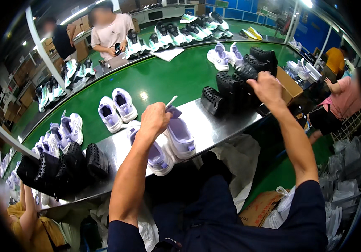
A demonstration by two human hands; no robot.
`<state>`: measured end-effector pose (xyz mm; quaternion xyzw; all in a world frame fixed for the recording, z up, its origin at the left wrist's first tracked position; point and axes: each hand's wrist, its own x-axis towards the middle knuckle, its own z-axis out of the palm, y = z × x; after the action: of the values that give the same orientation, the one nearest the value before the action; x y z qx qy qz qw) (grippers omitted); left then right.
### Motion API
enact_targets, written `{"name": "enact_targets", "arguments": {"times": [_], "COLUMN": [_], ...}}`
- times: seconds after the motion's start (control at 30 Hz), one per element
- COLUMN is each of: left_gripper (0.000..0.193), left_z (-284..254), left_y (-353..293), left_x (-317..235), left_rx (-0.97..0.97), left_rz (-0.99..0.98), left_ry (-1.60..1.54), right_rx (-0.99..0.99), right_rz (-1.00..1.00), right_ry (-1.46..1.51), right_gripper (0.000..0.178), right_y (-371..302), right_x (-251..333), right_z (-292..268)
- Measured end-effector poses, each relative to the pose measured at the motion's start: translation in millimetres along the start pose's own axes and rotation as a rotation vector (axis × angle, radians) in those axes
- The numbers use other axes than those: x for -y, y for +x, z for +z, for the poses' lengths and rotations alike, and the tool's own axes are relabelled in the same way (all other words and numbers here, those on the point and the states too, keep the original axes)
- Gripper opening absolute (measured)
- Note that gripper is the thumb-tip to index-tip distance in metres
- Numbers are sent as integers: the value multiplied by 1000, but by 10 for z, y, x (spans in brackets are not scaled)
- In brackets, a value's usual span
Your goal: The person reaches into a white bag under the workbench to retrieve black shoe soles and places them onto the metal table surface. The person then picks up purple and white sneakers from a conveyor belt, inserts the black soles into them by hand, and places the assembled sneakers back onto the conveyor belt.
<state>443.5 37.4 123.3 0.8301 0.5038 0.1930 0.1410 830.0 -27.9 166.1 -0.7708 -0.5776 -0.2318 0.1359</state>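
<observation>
A pair of lavender sneakers with white soles, a right shoe point(181, 136) and a left shoe point(157, 158), stands at the bench's near edge with heels toward me. My left hand point(154, 121) is closed at the front of the pair, by the right shoe's tongue. A thin white strip sticks up beyond its fingers, and the fingertips are hidden. My right hand point(268, 89) is closed on a black shoe-shaped form point(246, 71) in a cluster at the right. Holes dot several black forms point(212, 101) there. Behind them stands another lavender pair point(219, 56).
Another lavender pair point(117, 110) sits on the green belt point(163, 77). More lavender sneakers point(69, 128) and black forms point(73, 161) stand left. White-and-mint sneakers point(170, 33) line the far ledge. A cardboard box point(287, 84) adjoins the right cluster. Co-workers stand around the line.
</observation>
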Motion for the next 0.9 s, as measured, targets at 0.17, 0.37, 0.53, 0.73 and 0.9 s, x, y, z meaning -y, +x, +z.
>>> {"name": "enact_targets", "arguments": {"times": [0.17,0.37,0.53,0.73,0.9], "left_gripper": [42,31,26,36,112], "left_z": [29,161,259,494,515], "left_y": [114,140,100,113,-194], "left_x": [94,62,-4,-197,-437], "left_rx": [301,231,264,51,122], "left_rz": [-163,-88,-2,58,-170], "left_ry": [-265,-348,-435,-363,-455], "right_rx": [458,883,694,544,432], "right_rz": [-231,-169,-208,-245,-227], "right_ry": [780,768,568,438,765], "right_gripper": [56,59,53,40,38], "right_y": [-720,-687,-623,-847,-767], "right_x": [867,1190,1290,1786,1324], "right_z": [-903,-767,-685,-86,95]}}
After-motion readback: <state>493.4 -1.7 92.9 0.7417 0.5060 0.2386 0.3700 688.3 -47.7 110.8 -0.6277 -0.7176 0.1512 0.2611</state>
